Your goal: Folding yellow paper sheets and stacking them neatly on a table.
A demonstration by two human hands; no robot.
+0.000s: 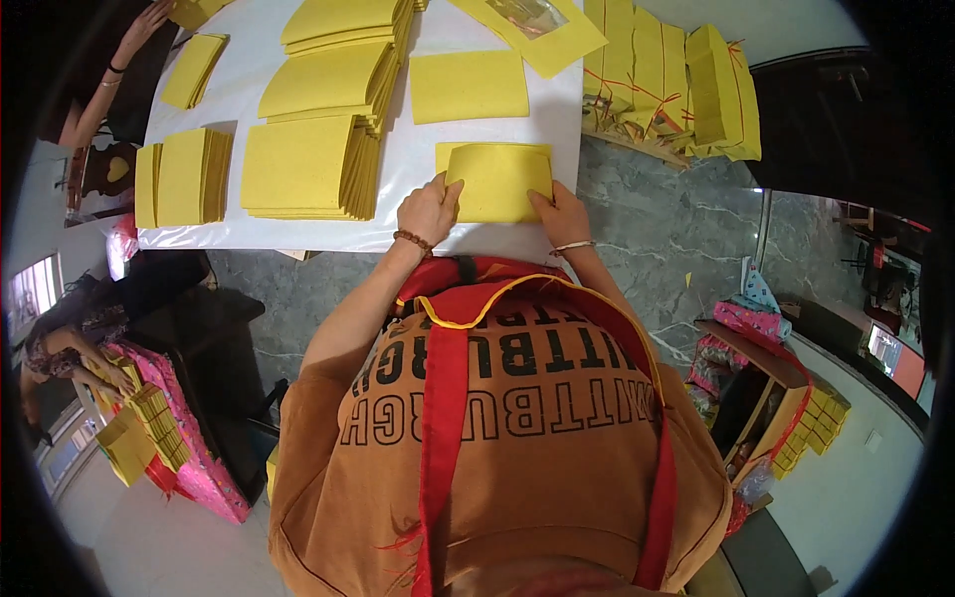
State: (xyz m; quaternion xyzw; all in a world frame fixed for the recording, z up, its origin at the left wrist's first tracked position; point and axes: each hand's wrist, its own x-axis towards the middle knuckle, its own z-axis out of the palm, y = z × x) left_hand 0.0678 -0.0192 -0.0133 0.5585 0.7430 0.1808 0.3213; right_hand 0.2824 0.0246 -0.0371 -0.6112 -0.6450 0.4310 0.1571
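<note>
Near the front edge of the white-covered table point(398, 234), I hold a folded piece of yellow paper point(497, 184) by its two sides. My left hand point(430, 211) grips its left edge, thumb on top. My right hand point(563, 215) pinches the lower right corner, with the fingers under the paper. Another yellow edge shows behind the held paper; whether it is a separate sheet I cannot tell. Just beyond lies a flat yellow piece point(469, 88). To the left of my left hand rises a thick, fanned stack of folded yellow paper point(298, 169), with more stacks behind it.
Smaller yellow stacks point(184, 181) stand at the table's left. Yellow bundles tied with red string point(721, 95) sit off the table's right side. Another person's hand point(144, 28) reaches in at upper left. Lower left, a second person handles yellow bundles point(157, 418) beside pink cloth.
</note>
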